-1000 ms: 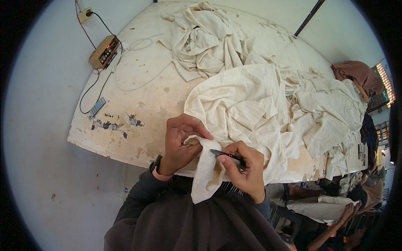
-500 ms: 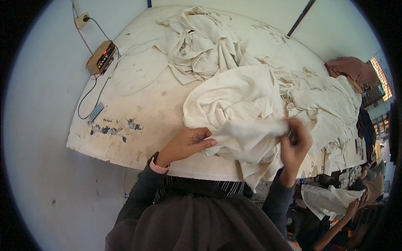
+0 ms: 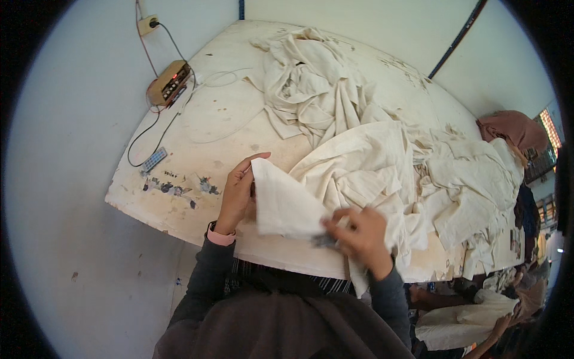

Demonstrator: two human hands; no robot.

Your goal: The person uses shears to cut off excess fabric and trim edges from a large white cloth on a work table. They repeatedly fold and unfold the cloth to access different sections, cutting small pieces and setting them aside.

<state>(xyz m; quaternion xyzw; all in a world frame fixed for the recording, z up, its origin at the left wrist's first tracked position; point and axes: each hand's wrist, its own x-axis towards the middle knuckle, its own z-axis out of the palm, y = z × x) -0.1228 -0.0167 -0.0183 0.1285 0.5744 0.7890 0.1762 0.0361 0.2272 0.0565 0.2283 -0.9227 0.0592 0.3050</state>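
Note:
My left hand [image 3: 238, 194] grips a corner of a folded cream cloth [image 3: 281, 200], raised above the table's near part. My right hand [image 3: 357, 236] is blurred at the cloth's lower right corner, fingers closed around a small dark tool [image 3: 326, 239] that is too smeared to identify. Whether it also pinches the fabric is unclear. A large crumpled cream cloth [image 3: 353, 167] lies just beyond both hands.
The worn pale table [image 3: 173, 221] bears further cream piles [image 3: 311, 90], a remote [image 3: 153, 160] and a wired brown box [image 3: 169, 84]. Reddish cloth [image 3: 508, 125] lies at the right. A co-worker's arm [image 3: 496, 332] shows at lower right, holding pale cloth.
My left hand has risen and shifted left with the cloth, which now stands up as a folded panel. My right hand first moved up and right, then back down and left.

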